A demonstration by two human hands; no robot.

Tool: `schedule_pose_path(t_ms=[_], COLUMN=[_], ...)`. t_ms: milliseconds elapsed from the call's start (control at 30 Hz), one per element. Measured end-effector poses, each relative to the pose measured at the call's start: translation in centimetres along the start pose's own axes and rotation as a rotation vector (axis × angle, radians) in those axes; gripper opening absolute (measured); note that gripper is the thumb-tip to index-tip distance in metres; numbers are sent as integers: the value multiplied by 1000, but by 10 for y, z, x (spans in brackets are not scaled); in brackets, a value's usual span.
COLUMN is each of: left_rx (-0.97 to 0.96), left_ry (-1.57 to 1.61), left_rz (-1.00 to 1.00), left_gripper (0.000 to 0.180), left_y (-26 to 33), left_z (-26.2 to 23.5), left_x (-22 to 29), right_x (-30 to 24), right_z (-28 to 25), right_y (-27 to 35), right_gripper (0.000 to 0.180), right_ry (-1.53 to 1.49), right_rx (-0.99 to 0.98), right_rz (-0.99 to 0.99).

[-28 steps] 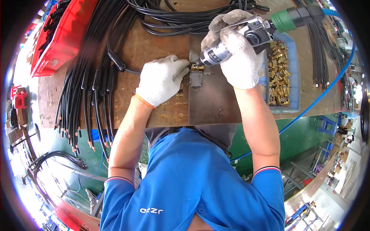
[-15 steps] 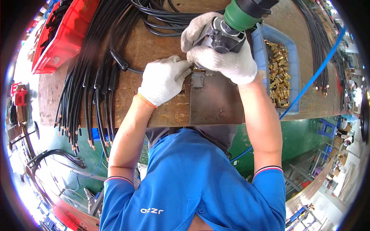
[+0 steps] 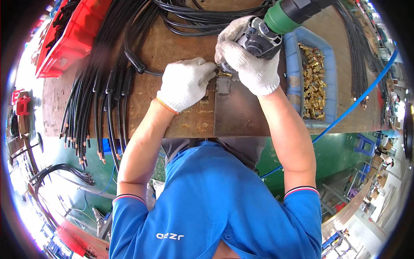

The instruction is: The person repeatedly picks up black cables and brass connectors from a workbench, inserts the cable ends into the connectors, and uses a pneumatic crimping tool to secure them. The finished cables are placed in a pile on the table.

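My right hand [image 3: 250, 60], in a white knit glove, is wrapped round the grey head of a power tool with a green and black body [image 3: 278, 19]. The tool's body points to the upper right. My left hand [image 3: 187, 82], gloved as well, is closed on a black cable [image 3: 153, 73] that enters the glove from the left. Just beyond its fingertips a small brass terminal [image 3: 224, 74] lies by a small grey block [image 3: 223, 85] on a dark metal plate [image 3: 241, 112]. The cable's tip is hidden by the fingers.
A blue bin [image 3: 332, 73] of brass terminals [image 3: 315, 86] stands right of my right hand. Bundled black cables with bare copper ends [image 3: 82, 146] hang over the table's [image 3: 56, 108] front left edge. A red crate [image 3: 73, 39] sits behind them. A blue hose [image 3: 345, 123] crosses at right.
My right hand and the power tool have moved slightly right and up, away from my left fingers, uncovering more of the brass terminal. My left hand has shifted slightly right, still holding the cable.
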State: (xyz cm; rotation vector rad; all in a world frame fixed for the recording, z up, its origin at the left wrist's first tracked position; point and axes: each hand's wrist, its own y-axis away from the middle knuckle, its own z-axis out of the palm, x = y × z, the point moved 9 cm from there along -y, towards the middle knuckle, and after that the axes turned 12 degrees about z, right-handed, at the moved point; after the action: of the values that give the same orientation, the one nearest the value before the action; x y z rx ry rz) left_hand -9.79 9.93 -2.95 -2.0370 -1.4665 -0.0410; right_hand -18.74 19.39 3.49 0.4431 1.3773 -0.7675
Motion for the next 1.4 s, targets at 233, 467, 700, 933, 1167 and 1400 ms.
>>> schedule_pose_path(t_ms=[233,467,700,933,1167,1400], left_rx=[-16,-112,-63,-9,-43,-24], left_ry=[-28,17,94,171,199,169], left_rz=[0,-101,-109,-47,-76,-118], left_gripper=[15,22,24,23,20,20], left_y=[0,-3,-14,-19,-20,-24], left_z=[0,-3,-46,-62,-58,-67], left_x=[-2,-5,19,37,31,31], right_x=[0,-67,-136,-69,-47,-102], right_z=[7,-17,-166,-293,-318,-214], right_y=[-2,0,45,91,92,79], right_gripper=[21,20,13,27,50,53], right_ry=[-11,-84,-125,324,1257,1725], right_rx=[-49,36,495,782,834,893], right_rz=[90,-170,-88,471,573,214])
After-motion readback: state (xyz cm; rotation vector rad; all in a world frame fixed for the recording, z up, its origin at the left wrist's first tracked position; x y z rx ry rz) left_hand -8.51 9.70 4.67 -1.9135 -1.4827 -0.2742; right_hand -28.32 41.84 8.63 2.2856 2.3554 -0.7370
